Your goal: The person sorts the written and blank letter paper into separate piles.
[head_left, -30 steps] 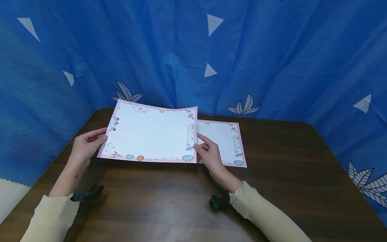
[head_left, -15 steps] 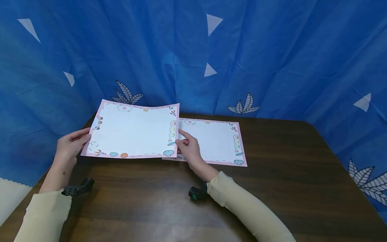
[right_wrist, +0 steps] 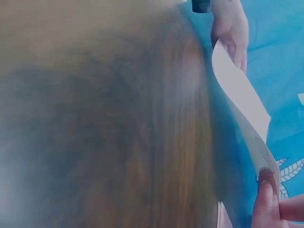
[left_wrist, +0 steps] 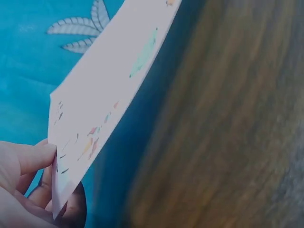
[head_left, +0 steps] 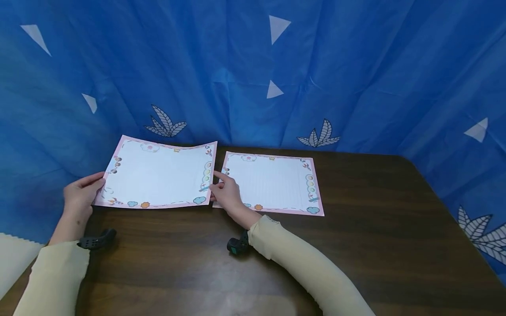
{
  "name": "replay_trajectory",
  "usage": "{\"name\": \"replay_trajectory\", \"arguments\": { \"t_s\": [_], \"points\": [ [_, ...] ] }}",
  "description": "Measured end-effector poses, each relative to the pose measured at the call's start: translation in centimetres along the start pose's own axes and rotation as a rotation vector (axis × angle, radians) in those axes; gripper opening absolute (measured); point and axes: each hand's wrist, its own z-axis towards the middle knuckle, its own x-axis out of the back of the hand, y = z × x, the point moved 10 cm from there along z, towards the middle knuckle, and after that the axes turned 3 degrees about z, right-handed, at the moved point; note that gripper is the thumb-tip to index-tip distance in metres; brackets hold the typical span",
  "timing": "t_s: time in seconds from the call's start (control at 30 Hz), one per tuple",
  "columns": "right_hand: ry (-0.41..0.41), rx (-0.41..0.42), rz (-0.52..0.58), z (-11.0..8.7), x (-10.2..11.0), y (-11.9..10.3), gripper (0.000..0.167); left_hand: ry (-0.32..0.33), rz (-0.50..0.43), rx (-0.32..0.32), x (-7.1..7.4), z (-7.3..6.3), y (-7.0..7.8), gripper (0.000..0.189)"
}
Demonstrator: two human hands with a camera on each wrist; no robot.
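Blue fabric curtain with white triangles and leaf prints (head_left: pixel 237 57) at back. Dark brown wood-grain table (head_left: pixel 375 245) below. White rectangular paper sheet with pink cartoon border (head_left: pixel 156 173) held up over table's far left, long axis left-right, printed face up toward head camera, top edge sagging mid-span. Matching pink-bordered white paper sheet (head_left: pixel 272 184) flat on table just right of it, long axis also left-right. Held sheet spans between both hands: left hand (head_left: pixel 80 193) pinches left edge, right hand (head_left: pixel 228 193) pinches right edge, low down. Thumbs in front, fingers behind, gaps closed to paper thickness.
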Motion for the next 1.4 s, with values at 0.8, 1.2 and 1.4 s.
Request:
{"name": "replay_trajectory", "arguments": {
  "t_s": [0.8, 1.2, 1.4],
  "points": [
    [-0.259, -0.062, -0.402, 0.6, -2.8, 1.0, 0.021, 0.053, 0.441, -0.101, -0.5, 0.9, -0.8, 0.049],
    [-0.265, -0.118, -0.286, 0.5, -2.5, 1.1, 0.023, 0.014, 0.524, -0.146, -1.0, 1.3, -0.5, 0.047],
    [-0.25, -0.118, -0.145, 0.1, -1.7, 0.8, 0.049, 0.015, 0.507, -0.124, -0.7, 1.0, -0.6, 0.047]
  ]
}}
